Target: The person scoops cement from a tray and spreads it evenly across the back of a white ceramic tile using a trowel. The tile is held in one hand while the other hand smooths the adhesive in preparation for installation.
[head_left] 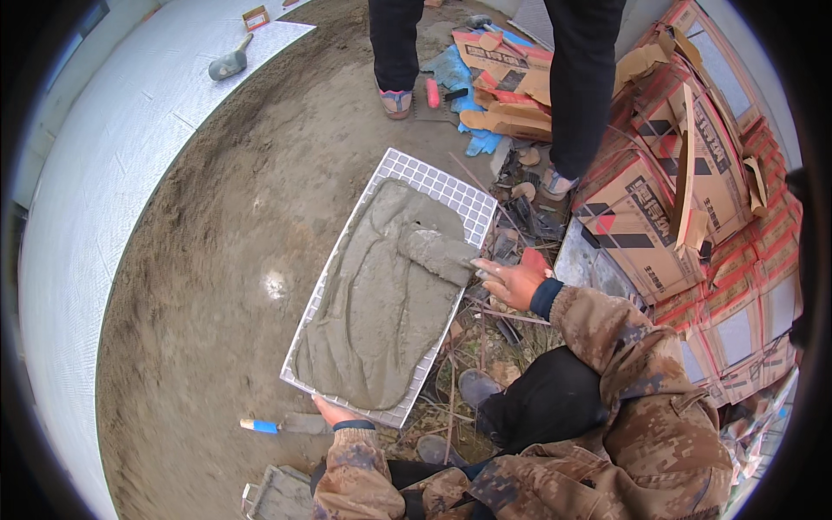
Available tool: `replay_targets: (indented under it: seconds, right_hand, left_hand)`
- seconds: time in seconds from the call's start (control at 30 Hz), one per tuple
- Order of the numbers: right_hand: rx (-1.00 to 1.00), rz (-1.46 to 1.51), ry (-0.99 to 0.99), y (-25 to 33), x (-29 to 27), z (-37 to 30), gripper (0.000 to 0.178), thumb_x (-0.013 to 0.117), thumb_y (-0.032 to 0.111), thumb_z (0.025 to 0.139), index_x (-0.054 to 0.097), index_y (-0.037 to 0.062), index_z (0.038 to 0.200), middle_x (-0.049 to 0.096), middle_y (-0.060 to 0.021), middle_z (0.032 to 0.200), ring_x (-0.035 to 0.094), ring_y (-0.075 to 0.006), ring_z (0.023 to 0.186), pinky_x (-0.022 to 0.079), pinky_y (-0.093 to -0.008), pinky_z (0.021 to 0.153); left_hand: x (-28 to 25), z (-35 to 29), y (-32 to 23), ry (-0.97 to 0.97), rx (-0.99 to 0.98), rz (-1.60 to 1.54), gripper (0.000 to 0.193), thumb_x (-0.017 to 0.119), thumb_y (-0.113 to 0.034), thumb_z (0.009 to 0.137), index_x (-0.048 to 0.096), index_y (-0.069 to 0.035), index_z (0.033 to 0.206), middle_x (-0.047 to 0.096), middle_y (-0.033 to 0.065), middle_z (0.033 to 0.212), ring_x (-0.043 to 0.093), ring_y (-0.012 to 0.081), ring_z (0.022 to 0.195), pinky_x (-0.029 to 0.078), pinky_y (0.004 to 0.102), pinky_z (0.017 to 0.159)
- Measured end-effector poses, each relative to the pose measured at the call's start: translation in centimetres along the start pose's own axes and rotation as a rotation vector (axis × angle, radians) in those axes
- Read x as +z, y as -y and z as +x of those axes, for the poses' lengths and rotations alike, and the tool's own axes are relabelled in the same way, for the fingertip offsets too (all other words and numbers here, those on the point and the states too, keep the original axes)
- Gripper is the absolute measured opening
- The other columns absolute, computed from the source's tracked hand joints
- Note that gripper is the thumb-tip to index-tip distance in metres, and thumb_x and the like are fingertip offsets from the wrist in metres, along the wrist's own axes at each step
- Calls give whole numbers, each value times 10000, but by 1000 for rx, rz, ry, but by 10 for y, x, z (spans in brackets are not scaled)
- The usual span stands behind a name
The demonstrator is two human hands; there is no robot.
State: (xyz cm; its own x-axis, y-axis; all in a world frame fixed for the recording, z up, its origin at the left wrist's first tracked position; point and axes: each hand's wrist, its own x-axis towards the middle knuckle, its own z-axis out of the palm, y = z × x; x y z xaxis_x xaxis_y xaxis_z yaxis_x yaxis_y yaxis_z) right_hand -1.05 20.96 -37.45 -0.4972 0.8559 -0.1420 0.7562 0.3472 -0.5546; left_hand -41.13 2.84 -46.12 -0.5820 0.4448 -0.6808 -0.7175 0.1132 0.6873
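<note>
A large tile (pixel 479 208) with a white gridded back is tilted in front of me. Wet grey mortar (pixel 364 295) covers most of that back, leaving the gridded rim bare. At the near edge, my left hand (pixel 329 411) grips the tile, its fingers partly hidden beneath. My right hand (pixel 513 282) is closed round the red handle of a trowel (pixel 446 257). The trowel's blade is coated in mortar and lies against the mortar layer near the tile's right side.
Sandy mortar bed (pixel 199 260) spreads left, beside laid pale tiles (pixel 104 156) bearing a mallet (pixel 229 63). A blue-handled tool (pixel 260 425) and a mortar-smeared container (pixel 284 494) lie near me. Opposite stands a person (pixel 582 78) by a pink-handled float (pixel 432 93). Cardboard boxes (pixel 646 225) and debris fill the right.
</note>
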Motion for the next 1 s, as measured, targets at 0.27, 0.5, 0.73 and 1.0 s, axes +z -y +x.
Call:
replay_targets:
  seconds: [0.27, 0.5, 0.73, 1.0]
  right_hand:
    - [-95, -428, -14, 3, -10, 49, 621, 603, 185, 918, 402, 334, 1487, 604, -174, 834, 652, -370, 700, 538, -464, 610]
    - [197, -138, -238, -13, -5, 125, 524, 574, 276, 958, 445, 224, 1463, 678, -247, 991, 670, -406, 889, 536, -486, 799]
    - [209, 439, -87, -12, -16, 134, 571, 593, 272, 942, 462, 69, 1459, 654, -259, 1191, 642, -397, 1092, 501, -413, 932]
    - [277, 174, -122, -20, -30, 110, 564, 588, 263, 941, 462, 73, 1457, 591, -257, 1327, 607, -404, 1176, 493, -411, 992]
  left_hand:
    - [0, 2, 2, -3, -20, 9, 706, 387, -531, 1007, 415, -4, 1476, 452, 134, 1502, 458, 306, 1332, 338, 437, 1132]
    - [-9, 11, 7, 75, 5, 1, 699, 383, -524, 1010, 417, -1, 1473, 452, 127, 1499, 452, 299, 1332, 338, 436, 1128]
    - [-7, 12, 9, -10, 6, 33, 702, 378, -519, 1013, 399, 1, 1484, 434, 134, 1510, 440, 297, 1343, 327, 427, 1135]
    - [-7, 12, 10, -62, 6, 57, 703, 378, -517, 1008, 383, -13, 1498, 417, 146, 1518, 431, 300, 1349, 320, 427, 1139]
